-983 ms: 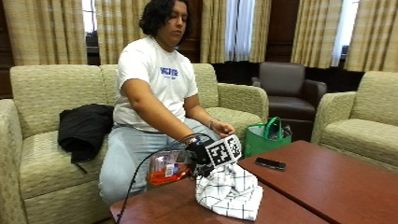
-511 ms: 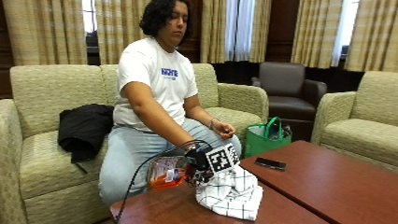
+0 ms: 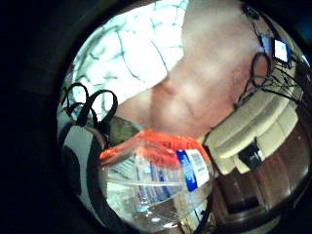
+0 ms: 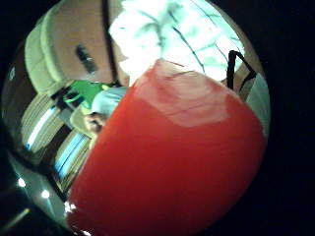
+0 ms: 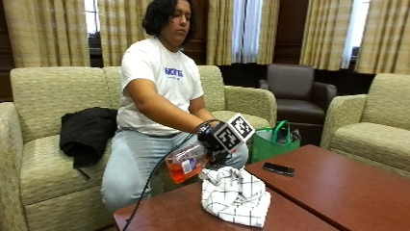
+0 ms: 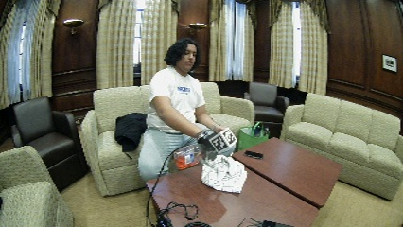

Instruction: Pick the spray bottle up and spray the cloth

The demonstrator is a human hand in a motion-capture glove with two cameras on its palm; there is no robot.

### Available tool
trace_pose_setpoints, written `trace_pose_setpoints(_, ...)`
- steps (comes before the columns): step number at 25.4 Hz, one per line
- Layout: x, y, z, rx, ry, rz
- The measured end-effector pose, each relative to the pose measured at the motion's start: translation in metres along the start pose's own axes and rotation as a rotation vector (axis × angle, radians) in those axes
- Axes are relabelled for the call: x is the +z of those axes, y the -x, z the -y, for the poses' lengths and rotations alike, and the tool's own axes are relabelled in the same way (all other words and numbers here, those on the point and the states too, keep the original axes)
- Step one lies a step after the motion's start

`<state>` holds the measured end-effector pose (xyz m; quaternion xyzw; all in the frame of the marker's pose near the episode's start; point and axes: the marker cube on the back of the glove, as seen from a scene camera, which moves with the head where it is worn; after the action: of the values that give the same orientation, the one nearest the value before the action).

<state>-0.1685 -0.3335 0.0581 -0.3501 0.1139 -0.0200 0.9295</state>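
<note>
A clear spray bottle [image 5: 185, 165] with orange liquid is tilted above the near corner of the brown table [image 5: 333, 187]. My gloved right hand [image 5: 211, 140] grips it near the top, just over the cloth. The white checked cloth [image 5: 234, 195] lies bunched on the table right beside the bottle. In the little finger side palm view the bottle [image 3: 156, 180] with its blue and white label fills the near field, with the cloth [image 3: 131, 53] beyond it. Orange liquid in the bottle [image 4: 172, 162] fills the thumb side palm view, the cloth [image 4: 172, 34] past it.
A black phone [image 5: 278, 169] lies further along the table [image 6: 283, 175]. A green bag [image 5: 272, 142] stands on the floor by the sofa. A black jacket [image 5: 86, 132] is draped on the sofa. Cables [image 6: 179, 213] lie at the table's near end.
My hand with the bottle has stayed close over the cloth, dipping slightly and tilting the bottle toward it. The cloth has not moved.
</note>
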Motion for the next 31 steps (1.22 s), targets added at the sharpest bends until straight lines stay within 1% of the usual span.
trace_pose_setpoints(5, -0.035, 0.036, -0.017, -0.156, -0.135, 0.216)
trace_pose_setpoints(9, -0.066, 0.070, -0.029, -0.308, -0.225, 0.366)
trace_pose_setpoints(15, -0.092, 0.126, -0.023, -0.469, -0.379, 0.569)
trace_pose_setpoints(19, -0.094, 0.161, -0.008, -0.540, -0.531, 0.711)
trace_pose_setpoints(24, -0.089, 0.190, 0.021, -0.594, -0.709, 0.812)
trace_pose_setpoints(31, -0.079, 0.223, 0.068, -0.607, -0.815, 0.927)
